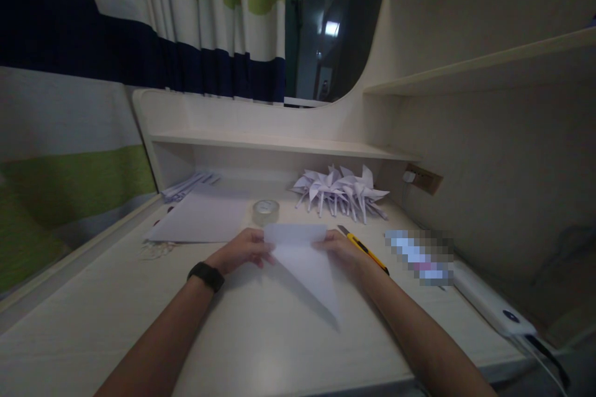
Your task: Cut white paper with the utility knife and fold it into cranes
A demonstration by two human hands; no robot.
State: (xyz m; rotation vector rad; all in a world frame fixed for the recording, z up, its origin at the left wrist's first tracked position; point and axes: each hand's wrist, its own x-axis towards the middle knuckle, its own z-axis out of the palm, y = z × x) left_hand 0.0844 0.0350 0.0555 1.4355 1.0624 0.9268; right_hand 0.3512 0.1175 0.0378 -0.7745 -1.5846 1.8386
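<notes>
White paper sheet (305,263), its lower part tapering to a point, held between both hands above the desk (261,347).
Left hand (249,247) is clamped on the sheet's upper left side, right hand (342,248) on its upper right. Step in hand: apparently folding; the next move likely calls for aligned edges and a firm crease. Tape roll (266,214) lies beyond; yellow cutter (367,251) lies beside the right hand; paper pinwheels (342,191) stand farther back.
</notes>
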